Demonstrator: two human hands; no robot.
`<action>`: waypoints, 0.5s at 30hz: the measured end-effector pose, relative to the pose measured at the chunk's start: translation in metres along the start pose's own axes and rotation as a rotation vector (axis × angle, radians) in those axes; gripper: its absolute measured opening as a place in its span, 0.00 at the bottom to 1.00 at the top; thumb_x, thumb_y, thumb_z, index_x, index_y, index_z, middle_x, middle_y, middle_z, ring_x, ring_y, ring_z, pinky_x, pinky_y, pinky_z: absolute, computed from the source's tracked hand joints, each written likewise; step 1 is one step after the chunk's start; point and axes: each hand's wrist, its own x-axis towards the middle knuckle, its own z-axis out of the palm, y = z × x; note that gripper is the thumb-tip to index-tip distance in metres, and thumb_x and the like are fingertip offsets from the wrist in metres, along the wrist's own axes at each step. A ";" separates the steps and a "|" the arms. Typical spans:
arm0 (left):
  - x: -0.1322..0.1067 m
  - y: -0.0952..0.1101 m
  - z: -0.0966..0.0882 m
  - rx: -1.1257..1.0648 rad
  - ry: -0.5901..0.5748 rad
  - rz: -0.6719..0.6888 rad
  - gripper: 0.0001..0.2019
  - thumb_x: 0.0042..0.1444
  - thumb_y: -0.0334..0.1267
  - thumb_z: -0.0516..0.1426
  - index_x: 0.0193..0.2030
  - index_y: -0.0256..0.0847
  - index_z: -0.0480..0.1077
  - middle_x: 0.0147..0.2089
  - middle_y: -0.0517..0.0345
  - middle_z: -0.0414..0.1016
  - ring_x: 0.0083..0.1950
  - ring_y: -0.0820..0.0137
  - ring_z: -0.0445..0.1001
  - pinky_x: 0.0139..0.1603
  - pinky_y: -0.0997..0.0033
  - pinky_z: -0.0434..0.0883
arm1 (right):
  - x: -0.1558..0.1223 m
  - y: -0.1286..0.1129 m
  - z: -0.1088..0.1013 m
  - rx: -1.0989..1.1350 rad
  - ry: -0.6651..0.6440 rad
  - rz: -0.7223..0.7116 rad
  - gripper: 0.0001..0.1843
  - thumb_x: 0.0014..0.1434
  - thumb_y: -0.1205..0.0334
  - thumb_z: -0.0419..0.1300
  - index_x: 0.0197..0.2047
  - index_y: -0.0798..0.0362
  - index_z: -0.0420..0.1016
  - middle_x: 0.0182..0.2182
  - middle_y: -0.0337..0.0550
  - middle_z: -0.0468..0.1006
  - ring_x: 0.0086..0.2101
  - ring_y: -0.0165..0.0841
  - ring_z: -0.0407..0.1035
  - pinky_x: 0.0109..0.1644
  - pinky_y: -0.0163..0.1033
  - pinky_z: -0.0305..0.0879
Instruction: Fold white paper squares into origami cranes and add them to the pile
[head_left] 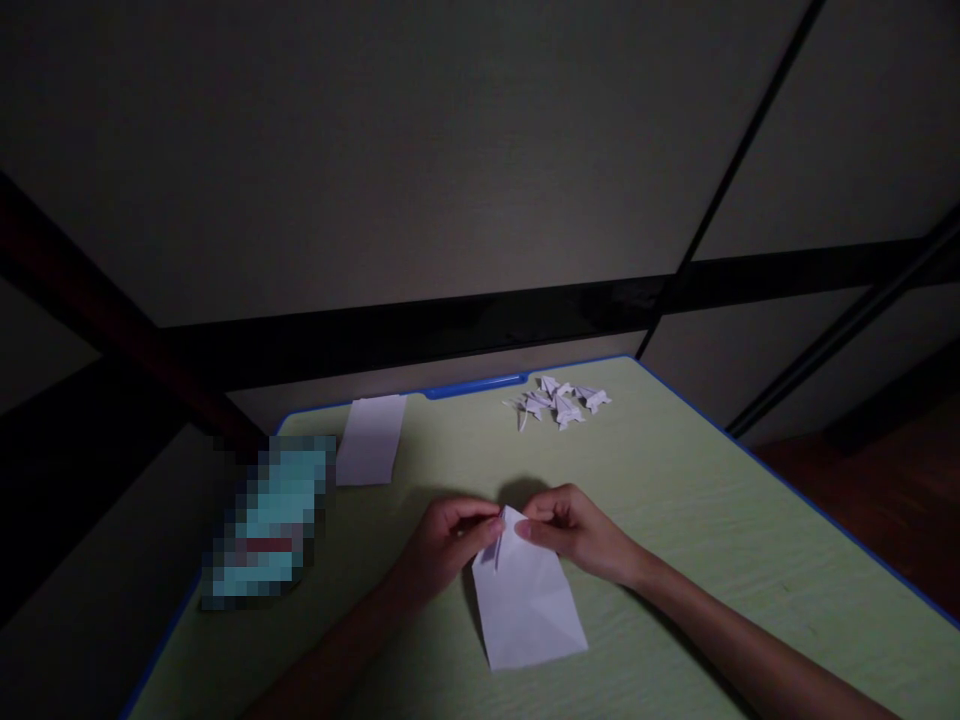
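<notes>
A white sheet of paper [529, 615], folded to a point at its far end, lies near the front middle of the table. My left hand [454, 540] pinches the left side of that folded tip between thumb and fingers. On the other side of the tip, my right hand [574, 525] grips the paper, its thumb lying on top. Creases run across the lower part of the sheet. The fingertips beneath the paper are hidden.
Several small folded paper figures [566, 408] sit together at the table's back. A stack of white paper [373, 440] lies at the back left, beside a blurred turquoise object [274, 520]. The green table [690, 500] has a blue edge and stands against dark panels.
</notes>
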 end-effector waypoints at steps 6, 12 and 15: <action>0.002 -0.002 0.002 0.005 0.034 0.002 0.08 0.35 0.36 0.58 0.25 0.33 0.72 0.21 0.60 0.69 0.23 0.75 0.64 0.23 0.78 0.59 | 0.000 0.001 0.003 -0.059 -0.008 -0.017 0.22 0.50 0.49 0.55 0.16 0.56 0.55 0.15 0.31 0.51 0.17 0.21 0.44 0.18 0.29 0.39; 0.000 -0.001 0.007 0.053 0.059 0.024 0.05 0.35 0.34 0.58 0.20 0.34 0.68 0.18 0.62 0.66 0.22 0.76 0.62 0.23 0.79 0.58 | -0.002 0.002 0.006 -0.151 -0.015 -0.075 0.20 0.52 0.51 0.53 0.17 0.56 0.56 0.16 0.32 0.52 0.19 0.22 0.45 0.20 0.29 0.41; 0.001 -0.004 0.009 0.060 0.057 0.039 0.07 0.36 0.36 0.58 0.18 0.35 0.65 0.16 0.64 0.62 0.20 0.78 0.59 0.20 0.79 0.55 | -0.003 -0.002 0.006 -0.140 -0.055 -0.087 0.21 0.53 0.50 0.51 0.17 0.56 0.56 0.16 0.32 0.51 0.19 0.22 0.46 0.20 0.29 0.42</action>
